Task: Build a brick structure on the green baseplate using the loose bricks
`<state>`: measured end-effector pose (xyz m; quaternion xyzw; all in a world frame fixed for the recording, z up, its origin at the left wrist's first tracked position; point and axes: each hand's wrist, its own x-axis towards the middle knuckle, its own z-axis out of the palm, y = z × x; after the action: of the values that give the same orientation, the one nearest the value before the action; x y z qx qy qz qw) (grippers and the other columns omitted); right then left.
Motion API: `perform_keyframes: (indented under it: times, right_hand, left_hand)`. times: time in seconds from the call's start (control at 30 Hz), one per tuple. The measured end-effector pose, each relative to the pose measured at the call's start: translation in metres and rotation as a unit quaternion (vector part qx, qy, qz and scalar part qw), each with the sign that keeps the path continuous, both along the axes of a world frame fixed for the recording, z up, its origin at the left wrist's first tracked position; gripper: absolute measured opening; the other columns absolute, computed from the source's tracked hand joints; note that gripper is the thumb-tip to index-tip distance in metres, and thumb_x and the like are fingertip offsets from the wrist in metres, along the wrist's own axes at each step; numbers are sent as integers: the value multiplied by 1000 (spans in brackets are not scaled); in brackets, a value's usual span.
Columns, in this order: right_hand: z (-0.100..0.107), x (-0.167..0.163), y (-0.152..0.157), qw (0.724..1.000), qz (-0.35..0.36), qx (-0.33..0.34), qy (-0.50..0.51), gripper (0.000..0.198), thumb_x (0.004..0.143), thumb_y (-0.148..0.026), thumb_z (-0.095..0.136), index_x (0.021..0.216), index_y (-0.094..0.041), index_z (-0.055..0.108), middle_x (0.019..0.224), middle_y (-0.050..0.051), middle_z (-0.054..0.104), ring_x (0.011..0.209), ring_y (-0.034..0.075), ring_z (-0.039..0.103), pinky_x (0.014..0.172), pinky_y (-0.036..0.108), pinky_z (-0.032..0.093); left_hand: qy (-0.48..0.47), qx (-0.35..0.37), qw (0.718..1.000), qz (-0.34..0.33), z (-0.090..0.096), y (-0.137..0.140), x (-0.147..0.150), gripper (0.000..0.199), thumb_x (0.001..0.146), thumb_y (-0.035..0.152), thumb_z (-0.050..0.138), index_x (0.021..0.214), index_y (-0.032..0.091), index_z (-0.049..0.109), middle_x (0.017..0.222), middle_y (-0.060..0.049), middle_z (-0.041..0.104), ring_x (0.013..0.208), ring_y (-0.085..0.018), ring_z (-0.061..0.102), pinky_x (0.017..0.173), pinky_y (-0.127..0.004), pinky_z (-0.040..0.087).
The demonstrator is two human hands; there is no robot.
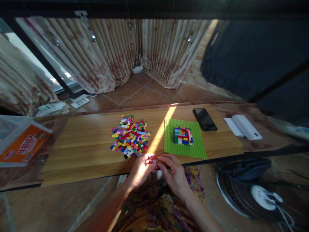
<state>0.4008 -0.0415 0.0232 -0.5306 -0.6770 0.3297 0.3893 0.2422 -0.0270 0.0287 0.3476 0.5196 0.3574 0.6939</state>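
Note:
Near the table's front edge my left hand (141, 169) is closed, its thumb and fingers pinching a small light-coloured toy brick (154, 161). My right hand (174, 174) meets it there, thumb and fingers drawn together at the left fingertips; what they pinch is too small to tell. Just beyond my left hand lies a loose pile of toy bricks (131, 135) in many colours. Beyond my right hand is a green studded baseplate (184, 153), and a block built of multicoloured toy bricks (182, 136) sits on it.
A black phone (205, 119) lies right of the baseplate on the wooden table (79, 145). Farther right is a white object (246, 127). An orange-and-white package (24, 145) stands at the left. A white power strip (264, 197) rests low at the right.

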Motion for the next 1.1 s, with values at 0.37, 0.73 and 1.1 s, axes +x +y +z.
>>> perform_keyframes:
  times: [0.37, 0.73, 1.1]
  right_hand:
    - [0, -5, 9, 999, 40, -14, -29, 14, 91, -28, 57, 91, -25, 71, 91, 4, 67, 90, 20, 59, 82, 35, 45]
    - [5, -2, 8, 997, 63, -25, -24, 17, 92, -28, 53, 100, -26, 68, 97, 4, 69, 94, 20, 61, 84, 36, 44]
    - [-4, 0, 9, 998, 41, -28, -39, 17, 88, -31, 60, 100, -24, 69, 91, 4, 70, 87, 21, 61, 79, 35, 46]
  left_hand:
    - [35, 61, 998, -2, -11, -5, 7, 28, 72, 21, 64, 100, 15, 60, 89, -7, 69, 80, -18, 65, 69, -26, 51]
    - [44, 69, 997, 8, -7, -6, 8, 22, 74, 24, 62, 94, 15, 60, 83, -6, 69, 75, -18, 65, 65, -27, 51]
    - [47, 50, 998, 12, -6, -3, 5, 29, 77, 37, 63, 95, 14, 62, 79, -4, 68, 66, -16, 65, 62, -29, 55]
